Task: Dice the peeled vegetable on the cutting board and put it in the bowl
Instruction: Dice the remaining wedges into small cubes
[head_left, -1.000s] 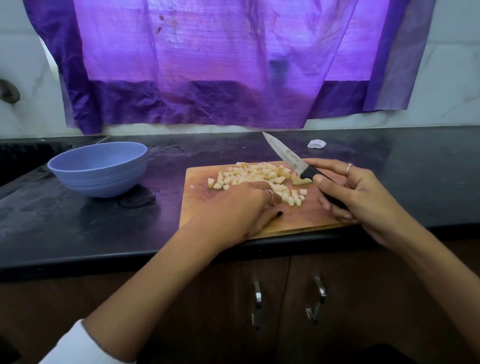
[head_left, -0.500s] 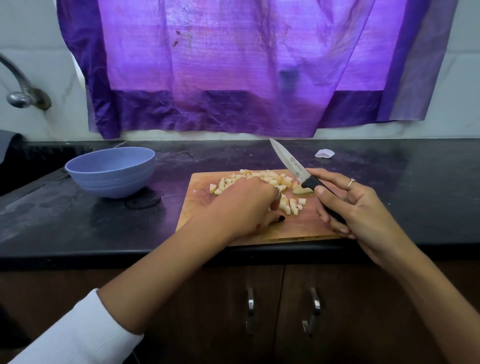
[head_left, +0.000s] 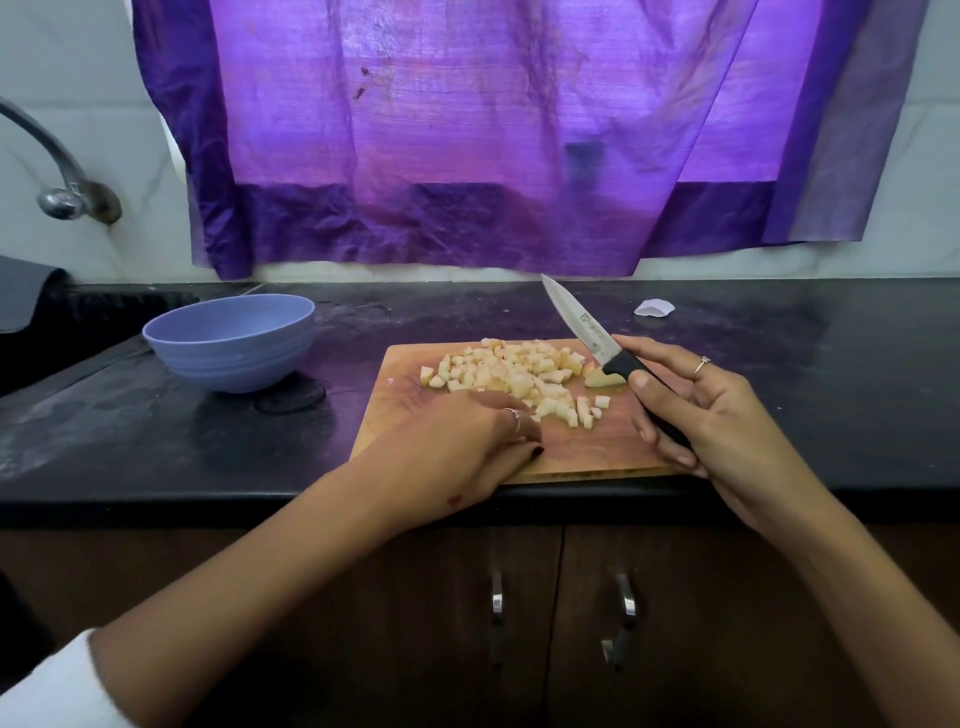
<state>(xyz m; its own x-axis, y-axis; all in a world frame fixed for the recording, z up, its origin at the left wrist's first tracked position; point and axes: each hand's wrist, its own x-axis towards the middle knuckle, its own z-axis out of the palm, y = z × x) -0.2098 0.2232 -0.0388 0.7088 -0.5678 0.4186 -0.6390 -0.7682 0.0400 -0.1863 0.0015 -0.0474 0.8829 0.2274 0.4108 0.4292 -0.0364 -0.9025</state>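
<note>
You are holding the knife (head_left: 613, 353) in your right hand (head_left: 717, 415), fingers wrapped around the black handle, blade pointing up and away over the far edge of the board (head_left: 597, 452). Your left hand (head_left: 462, 457) is lying palm down on the board's near left part, fingers curled loosely and gripping nothing, touching the near edge of the dice (head_left: 514, 376). The dice are sitting heaped on the board's far half; one larger uncut piece (head_left: 602, 381) is lying just beside the blade's heel. The bowl (head_left: 231, 340) is standing on the worktop (head_left: 156, 441) left of the board, apart from it; no dice are showing inside.
</note>
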